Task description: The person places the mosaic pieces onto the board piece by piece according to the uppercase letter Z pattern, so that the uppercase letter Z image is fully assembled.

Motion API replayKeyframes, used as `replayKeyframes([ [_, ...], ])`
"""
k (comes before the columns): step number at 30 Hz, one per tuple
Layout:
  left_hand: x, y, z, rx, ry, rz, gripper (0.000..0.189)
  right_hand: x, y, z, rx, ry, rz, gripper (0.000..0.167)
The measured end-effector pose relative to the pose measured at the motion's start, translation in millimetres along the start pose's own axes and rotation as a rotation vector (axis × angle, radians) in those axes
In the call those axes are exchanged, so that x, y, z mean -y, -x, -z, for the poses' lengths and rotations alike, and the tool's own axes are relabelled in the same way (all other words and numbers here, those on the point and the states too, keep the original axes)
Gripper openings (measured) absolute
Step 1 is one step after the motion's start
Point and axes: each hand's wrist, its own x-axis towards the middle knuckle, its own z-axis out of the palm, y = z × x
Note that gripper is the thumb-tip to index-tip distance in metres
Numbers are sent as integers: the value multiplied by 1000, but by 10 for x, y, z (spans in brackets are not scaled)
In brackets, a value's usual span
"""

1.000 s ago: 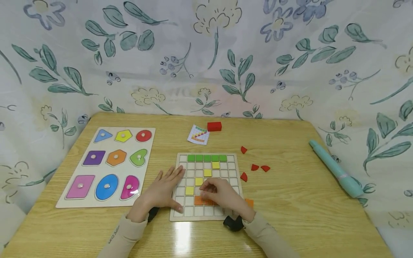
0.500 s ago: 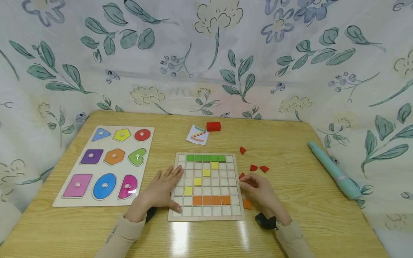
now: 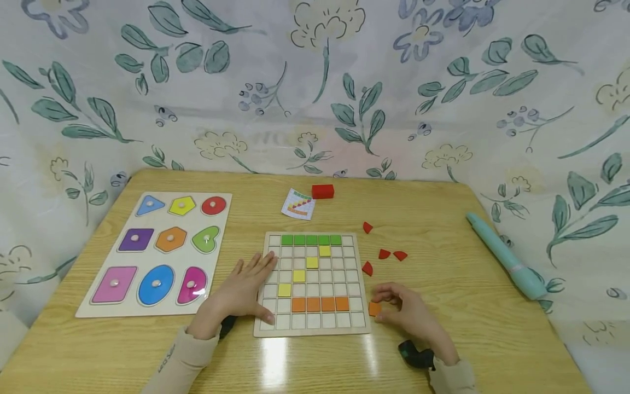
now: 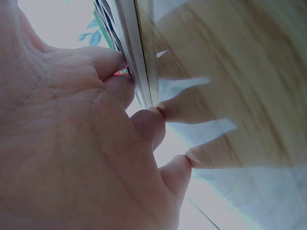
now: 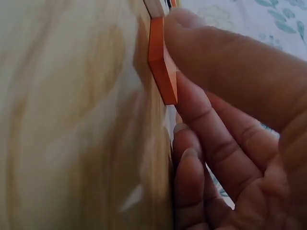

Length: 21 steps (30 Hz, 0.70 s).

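Observation:
A wooden grid board (image 3: 311,331) lies in front of me, with green tiles (image 3: 312,240), a diagonal of yellow tiles (image 3: 298,276) and a row of orange tiles (image 3: 320,304) in its squares. My left hand (image 3: 244,291) rests with fingers spread over the board's left edge; the left wrist view shows its fingertips along that edge. Just off the board's lower right side, a loose orange square tile (image 3: 374,309) lies at the thumb and curled fingers of my right hand (image 3: 404,311). Close up, the right thumb overlaps one end of this orange tile (image 5: 164,67), while the index finger shows behind it.
Several red quarter-circle pieces (image 3: 384,254) lie right of the board. Behind it are a pattern card (image 3: 298,204) and a red block (image 3: 322,191). A shape puzzle board (image 3: 153,254) occupies the left, and a turquoise tube-like object (image 3: 506,255) lies far right.
The right hand has left the orange row, showing several orange tiles there, and moved right, past a red piece, then down to the loose orange tile. My left hand stays on the board's edge.

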Motion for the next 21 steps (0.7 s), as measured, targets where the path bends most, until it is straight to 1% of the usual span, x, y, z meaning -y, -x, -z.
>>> replayKeyframes([
  [2, 12, 3, 1, -3, 4, 3, 125, 38, -6, -16, -1, 18, -1, 45],
  [5, 33, 7, 3, -3, 9, 9, 125, 93, -19, -42, -19, 66, 20, 37],
  [9, 33, 15, 13, -4, 9, 14, 125, 133, -70, -103, -99, 112, 21, 26],
  [12, 16, 16, 23, -1, 11, 15, 124, 137, -133, -143, -173, 90, -30, 24],
  [15, 2, 10, 29, 3, 15, 20, 124, 133, -224, -143, -220, 50, -63, 23],
  [18, 1, 7, 21, 4, 13, 18, 124, 164, -350, -128, -277, 23, -66, 24],
  [21, 8, 6, 6, 10, 14, 23, 124, 295, -489, -138, -347, 23, -55, 23],
])
